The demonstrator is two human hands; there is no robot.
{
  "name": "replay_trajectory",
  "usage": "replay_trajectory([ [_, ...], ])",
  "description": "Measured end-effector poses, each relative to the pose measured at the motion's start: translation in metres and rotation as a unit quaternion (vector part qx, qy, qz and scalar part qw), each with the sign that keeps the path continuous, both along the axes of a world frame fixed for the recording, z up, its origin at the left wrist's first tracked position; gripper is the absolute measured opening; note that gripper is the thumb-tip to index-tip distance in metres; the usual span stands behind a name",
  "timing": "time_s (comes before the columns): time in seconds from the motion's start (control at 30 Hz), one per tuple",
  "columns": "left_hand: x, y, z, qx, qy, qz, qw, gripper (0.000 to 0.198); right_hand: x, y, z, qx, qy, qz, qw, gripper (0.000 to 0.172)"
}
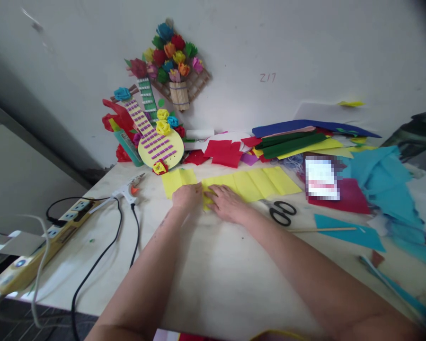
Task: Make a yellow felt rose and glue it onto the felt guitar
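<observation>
A long strip of yellow paper (255, 183) with crosswise creases lies flat on the white table (220, 274). My right hand (225, 202) rests on its left part, palm down with the fingers spread. Beside it, my left hand (187, 198) touches the paper with its fingers drawn together; what they may pinch is too small to make out. More yellow paper (179, 180) shows above and left of my left hand. Black-handled scissors (282, 213) lie just right of my right hand, next to a thin wooden stick (323, 229).
A glue gun (128, 192) and a power strip (49, 246) with cords occupy the left side. Paper flower crafts (161, 147) lean at the wall. Colored paper sheets (294, 142) are piled behind, with blue paper (383, 175) at the right.
</observation>
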State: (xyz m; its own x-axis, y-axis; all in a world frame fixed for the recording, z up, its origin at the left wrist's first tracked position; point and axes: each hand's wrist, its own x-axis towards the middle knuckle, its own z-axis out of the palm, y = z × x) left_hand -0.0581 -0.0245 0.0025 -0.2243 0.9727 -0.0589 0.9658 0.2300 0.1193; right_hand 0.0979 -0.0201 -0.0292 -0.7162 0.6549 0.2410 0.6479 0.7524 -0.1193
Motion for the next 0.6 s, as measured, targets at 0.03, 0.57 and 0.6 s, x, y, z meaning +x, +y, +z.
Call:
replay_trajectory([
  [0.03,-0.0004,0.0001,0.0,0.001,-0.001,0.001,1.0,0.043,0.0,-0.0002,0.0001,0.0,0.002,-0.001,1.0,0.046],
  [0.57,0.0003,-0.0027,-0.0016,0.005,0.019,-0.014,1.0,0.04,0.0003,0.0002,-0.0023,-0.014,0.013,-0.002,1.0,0.05],
  [0.6,0.0009,-0.0034,-0.001,0.004,0.023,-0.015,1.0,0.04,0.0003,0.0005,-0.0027,-0.011,0.015,-0.001,1.0,0.05],
])
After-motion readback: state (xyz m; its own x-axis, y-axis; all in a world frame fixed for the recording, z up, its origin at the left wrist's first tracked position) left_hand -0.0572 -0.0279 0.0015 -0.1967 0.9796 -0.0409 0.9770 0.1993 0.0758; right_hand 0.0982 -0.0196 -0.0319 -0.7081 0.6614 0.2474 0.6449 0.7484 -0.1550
